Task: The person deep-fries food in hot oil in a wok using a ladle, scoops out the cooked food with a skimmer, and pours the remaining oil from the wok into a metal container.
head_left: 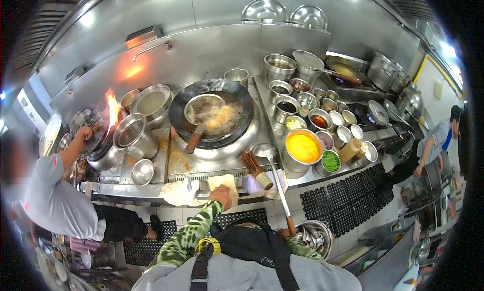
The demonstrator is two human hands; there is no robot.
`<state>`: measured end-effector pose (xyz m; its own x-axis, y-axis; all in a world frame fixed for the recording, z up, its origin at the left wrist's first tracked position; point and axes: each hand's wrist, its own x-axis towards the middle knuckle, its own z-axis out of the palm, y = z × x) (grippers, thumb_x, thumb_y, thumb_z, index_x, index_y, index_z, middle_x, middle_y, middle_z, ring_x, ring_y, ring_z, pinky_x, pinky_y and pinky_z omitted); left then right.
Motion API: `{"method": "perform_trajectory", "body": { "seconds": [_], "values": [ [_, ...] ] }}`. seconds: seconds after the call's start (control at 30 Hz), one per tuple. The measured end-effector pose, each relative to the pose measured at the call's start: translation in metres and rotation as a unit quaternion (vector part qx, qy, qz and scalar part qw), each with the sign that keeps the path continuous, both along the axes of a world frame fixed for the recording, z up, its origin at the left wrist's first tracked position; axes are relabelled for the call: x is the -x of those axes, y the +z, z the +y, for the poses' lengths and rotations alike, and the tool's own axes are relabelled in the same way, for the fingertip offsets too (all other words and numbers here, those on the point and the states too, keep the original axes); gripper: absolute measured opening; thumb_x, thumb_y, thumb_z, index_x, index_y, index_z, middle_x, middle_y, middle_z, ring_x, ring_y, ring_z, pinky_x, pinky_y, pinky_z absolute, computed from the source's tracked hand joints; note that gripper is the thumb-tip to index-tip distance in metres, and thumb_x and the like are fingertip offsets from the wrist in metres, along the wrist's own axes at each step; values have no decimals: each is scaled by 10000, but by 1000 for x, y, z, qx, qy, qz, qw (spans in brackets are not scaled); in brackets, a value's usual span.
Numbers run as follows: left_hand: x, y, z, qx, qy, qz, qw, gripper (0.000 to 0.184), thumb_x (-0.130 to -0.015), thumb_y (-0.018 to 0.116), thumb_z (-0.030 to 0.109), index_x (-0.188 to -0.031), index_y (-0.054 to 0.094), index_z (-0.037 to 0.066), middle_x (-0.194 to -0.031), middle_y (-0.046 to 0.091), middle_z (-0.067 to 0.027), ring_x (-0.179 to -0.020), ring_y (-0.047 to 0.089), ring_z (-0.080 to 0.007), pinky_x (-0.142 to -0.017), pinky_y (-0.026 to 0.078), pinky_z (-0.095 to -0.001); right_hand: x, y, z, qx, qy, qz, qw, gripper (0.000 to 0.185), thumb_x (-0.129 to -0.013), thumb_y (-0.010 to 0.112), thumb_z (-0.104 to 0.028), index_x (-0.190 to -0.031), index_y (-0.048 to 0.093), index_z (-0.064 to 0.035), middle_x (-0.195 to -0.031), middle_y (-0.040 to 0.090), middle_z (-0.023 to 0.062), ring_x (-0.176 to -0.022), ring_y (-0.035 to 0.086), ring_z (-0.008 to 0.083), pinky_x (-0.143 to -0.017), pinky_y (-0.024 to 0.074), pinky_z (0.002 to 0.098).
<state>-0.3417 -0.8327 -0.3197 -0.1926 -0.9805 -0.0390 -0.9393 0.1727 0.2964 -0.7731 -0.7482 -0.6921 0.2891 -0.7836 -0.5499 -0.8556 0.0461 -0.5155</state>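
My left hand (221,196), fingers curled, grips a yellow cloth (224,182) at the stove's front edge. Low beside my apron, my right hand (284,233) is closed around the wooden handle end of a long ladle (278,185); its bowl rests up on the counter edge. Straight ahead, a large black wok (176,104) holds bubbling oil. In it lies a round strainer (205,108) whose wooden handle sticks out over the rim toward me. A bamboo wok brush (263,180) lies between the cloth and the ladle.
At left a co-worker's hand (84,133) works over a flaming wok. Pots of yellow liquid (303,146), chopped greens (330,161) and sauces crowd the right counter. A bowl of fish (315,239) sits low by my right hand. Another person (436,140) stands far right.
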Motion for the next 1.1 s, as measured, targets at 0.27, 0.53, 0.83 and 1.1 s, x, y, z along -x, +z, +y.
{"method": "perform_trajectory", "body": {
  "seconds": [0.27,0.53,0.83,1.1],
  "values": [
    [-103,9,-86,-105,336,794,495,458,-876,554,473,-1107,581,77,-941,656,-128,-777,635,-257,-655,510,-371,-5,-4,-5,8,12,5,1000,522,-877,511,-445,-1198,562,-37,-805,681,157,-699,656,353,-603,502,497],
    [-124,131,-136,-207,282,787,508,456,-904,549,381,-1181,526,20,-1028,637,-185,-732,634,-211,-535,514,-275,-7,-5,-6,17,9,7,1000,537,-885,497,-448,-1225,550,-36,-813,684,163,-698,659,362,-592,507,503],
    [-129,151,-178,-300,251,835,386,133,-856,523,77,-950,498,-15,-838,570,-106,-545,490,-102,-430,382,-203,-4,-55,13,77,10,34,996,554,-893,481,-450,-1255,538,-34,-821,687,169,-696,663,371,-580,512,510],
    [-80,166,-116,-291,248,821,424,50,-859,521,82,-862,508,34,-718,542,-27,-542,471,-77,-417,339,-207,-60,-19,8,55,74,-6,996,444,-884,513,-373,-1147,592,-23,-867,669,148,-774,633,329,-676,512,459]
  ]
}}
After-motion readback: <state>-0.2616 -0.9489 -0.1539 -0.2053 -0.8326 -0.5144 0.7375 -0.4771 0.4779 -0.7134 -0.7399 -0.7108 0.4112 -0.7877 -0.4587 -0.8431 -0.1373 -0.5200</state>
